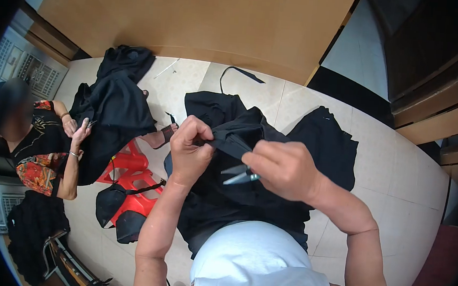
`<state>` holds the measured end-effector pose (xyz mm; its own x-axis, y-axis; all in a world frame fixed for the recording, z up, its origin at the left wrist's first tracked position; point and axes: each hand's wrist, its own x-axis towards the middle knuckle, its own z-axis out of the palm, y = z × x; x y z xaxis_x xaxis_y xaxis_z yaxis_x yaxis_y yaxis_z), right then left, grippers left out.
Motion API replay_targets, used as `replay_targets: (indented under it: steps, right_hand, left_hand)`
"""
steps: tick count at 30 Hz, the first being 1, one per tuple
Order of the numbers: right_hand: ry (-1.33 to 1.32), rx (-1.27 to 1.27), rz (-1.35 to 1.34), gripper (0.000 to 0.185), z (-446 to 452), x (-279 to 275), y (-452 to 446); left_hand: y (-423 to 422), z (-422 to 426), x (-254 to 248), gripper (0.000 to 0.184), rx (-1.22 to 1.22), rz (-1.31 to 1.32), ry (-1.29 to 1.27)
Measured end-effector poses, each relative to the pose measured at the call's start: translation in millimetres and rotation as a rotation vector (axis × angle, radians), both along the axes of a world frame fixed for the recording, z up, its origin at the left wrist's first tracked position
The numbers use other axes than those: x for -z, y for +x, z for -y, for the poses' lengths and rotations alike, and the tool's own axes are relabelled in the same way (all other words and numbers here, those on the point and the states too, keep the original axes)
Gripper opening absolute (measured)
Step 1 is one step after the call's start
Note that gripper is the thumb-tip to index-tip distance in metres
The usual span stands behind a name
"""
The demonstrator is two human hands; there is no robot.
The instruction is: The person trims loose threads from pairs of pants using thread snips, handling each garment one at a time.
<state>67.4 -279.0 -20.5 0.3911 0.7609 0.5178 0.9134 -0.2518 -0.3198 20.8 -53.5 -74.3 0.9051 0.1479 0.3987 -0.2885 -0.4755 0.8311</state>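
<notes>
A black garment [241,197] lies across my lap, and part of it is lifted and stretched between my hands. My left hand [192,148] is closed in a pinch on the raised fabric. Opposite it, my right hand [286,169] is closed around small scissors [240,176], with their blades pointing left and spread apart, below the stretched cloth. The thumb and forefinger of that hand also press on the cloth edge. The scissors' handle is mostly hidden in the palm.
A person [43,144] at left works on dark cloth [113,112] by a red stool [130,167]. More black cloth [325,145] lies at right. A black strap [245,73] is on the tiled floor, before a wooden panel [196,17]. A metal-framed chair [63,262] stands lower left.
</notes>
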Motion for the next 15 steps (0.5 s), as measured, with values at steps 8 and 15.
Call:
replay_targets:
  steps: [8, 15]
  right_hand:
    - [0.157, -0.014, 0.111, 0.013, 6.7, 6.9, -31.4]
    - [0.156, 0.024, 0.106, 0.013, 8.7, 24.7, -42.9]
  left_hand:
    - [-26.1, 20.5, 6.6, 0.026, -0.149, 0.166, -0.262]
    - [-37.7, 29.0, 9.1, 0.023, -0.223, 0.169, -0.208]
